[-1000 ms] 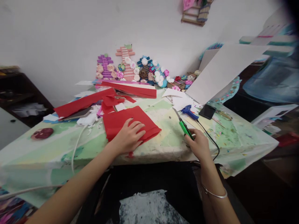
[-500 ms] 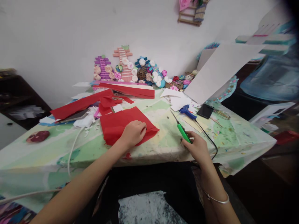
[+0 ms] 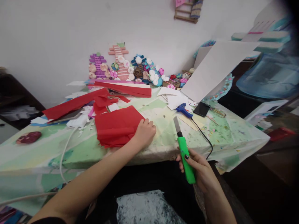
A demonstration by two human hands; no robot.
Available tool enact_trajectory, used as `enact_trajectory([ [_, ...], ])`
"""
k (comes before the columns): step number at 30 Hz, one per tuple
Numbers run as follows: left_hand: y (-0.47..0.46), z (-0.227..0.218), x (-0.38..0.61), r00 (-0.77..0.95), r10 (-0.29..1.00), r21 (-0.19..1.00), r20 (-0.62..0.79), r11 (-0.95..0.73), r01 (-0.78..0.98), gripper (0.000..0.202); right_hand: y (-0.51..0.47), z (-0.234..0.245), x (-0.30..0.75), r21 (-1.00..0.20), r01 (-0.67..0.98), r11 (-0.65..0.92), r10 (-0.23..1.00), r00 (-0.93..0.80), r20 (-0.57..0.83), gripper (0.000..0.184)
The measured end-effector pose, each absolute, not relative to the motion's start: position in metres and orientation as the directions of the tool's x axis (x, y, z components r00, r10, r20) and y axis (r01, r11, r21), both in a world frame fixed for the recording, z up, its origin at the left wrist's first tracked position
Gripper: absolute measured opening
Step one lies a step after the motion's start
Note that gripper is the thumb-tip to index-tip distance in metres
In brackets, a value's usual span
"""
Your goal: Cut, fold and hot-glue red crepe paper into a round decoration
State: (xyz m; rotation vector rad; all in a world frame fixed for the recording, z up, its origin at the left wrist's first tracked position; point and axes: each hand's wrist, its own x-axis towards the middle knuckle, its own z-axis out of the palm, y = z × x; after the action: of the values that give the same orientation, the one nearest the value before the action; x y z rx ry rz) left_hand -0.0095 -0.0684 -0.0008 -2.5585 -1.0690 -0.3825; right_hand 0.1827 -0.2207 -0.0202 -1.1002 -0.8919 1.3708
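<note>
Folded red paper [image 3: 116, 126] lies in layers near the front of the table. My left hand [image 3: 146, 132] is closed over its right corner, with curled fingers that hide the corner and the fingertips. In my right hand [image 3: 198, 163] is a utility knife [image 3: 184, 155] with a bright green handle and a grey metal blade. Its blade points up and away from me, above the table's front edge and apart from the red paper. My thumb presses on the handle while the fingers wrap behind it.
Behind the knife lie a blue glue gun [image 3: 184, 109] with a black cord, a black phone [image 3: 201, 109] and scissors [image 3: 218, 112]. Long red strips [image 3: 77, 102] and a white power strip [image 3: 78, 122] are at left. Flower-decorated crafts [image 3: 121, 67] lean on the wall.
My left hand has slid right to the red paper's corner. The knife has come nearer and turned more upright, its blade showing broadside. The view has shifted slightly.
</note>
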Motion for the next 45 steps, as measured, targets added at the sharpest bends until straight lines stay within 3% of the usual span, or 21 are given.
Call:
enact_trajectory([
  [4, -0.065, -0.006, -0.010, 0.632, 0.683, -0.125, 0.367, -0.637, 0.761, 0.023, -0.229, -0.026, 0.188, -0.969, -0.156, -0.190, 0.980, 0.032, -0.198, 0.038],
  [8, -0.069, -0.007, -0.020, 0.637, 0.681, -0.057, 0.361, -0.666, 0.744, 0.021, -0.238, -0.020, 0.188, -0.946, -0.018, -0.323, 0.944, -0.081, -0.320, 0.075],
  [10, -0.075, -0.005, -0.026, 0.648, 0.668, 0.042, 0.366, -0.707, 0.706, 0.016, -0.245, -0.014, 0.186, -0.922, 0.024, -0.386, 0.907, -0.173, -0.384, 0.080],
  [14, -0.093, 0.000, -0.039, 0.684, 0.605, 0.257, 0.407, -0.795, 0.550, 0.010, -0.259, -0.004, 0.188, -0.932, 0.125, -0.339, 0.920, -0.164, -0.356, 0.069],
  [18, -0.105, 0.002, -0.053, 0.706, 0.601, 0.310, 0.374, -0.799, 0.516, 0.022, -0.277, 0.004, 0.202, -0.892, 0.390, -0.229, 0.957, -0.076, -0.279, 0.057],
  [21, -0.107, 0.002, -0.060, 0.725, 0.558, 0.353, 0.404, -0.826, 0.440, 0.012, -0.288, 0.010, 0.207, -0.789, 0.584, -0.189, 0.944, -0.113, -0.310, 0.055],
  [27, -0.109, -0.002, -0.059, 0.749, 0.442, 0.281, 0.494, -0.896, 0.343, 0.021, -0.286, 0.014, 0.190, -0.711, 0.692, -0.122, 0.929, -0.174, -0.328, 0.053],
  [35, -0.110, -0.006, -0.056, 0.723, 0.449, 0.289, 0.526, -0.893, 0.345, 0.020, -0.277, 0.010, 0.182, -0.681, 0.722, -0.125, 0.936, -0.142, -0.322, 0.053],
  [45, -0.113, -0.008, -0.055, 0.717, 0.429, 0.271, 0.549, -0.903, 0.334, 0.019, -0.266, 0.005, 0.170, -0.761, 0.636, -0.130, 0.958, -0.116, -0.261, 0.047],
])
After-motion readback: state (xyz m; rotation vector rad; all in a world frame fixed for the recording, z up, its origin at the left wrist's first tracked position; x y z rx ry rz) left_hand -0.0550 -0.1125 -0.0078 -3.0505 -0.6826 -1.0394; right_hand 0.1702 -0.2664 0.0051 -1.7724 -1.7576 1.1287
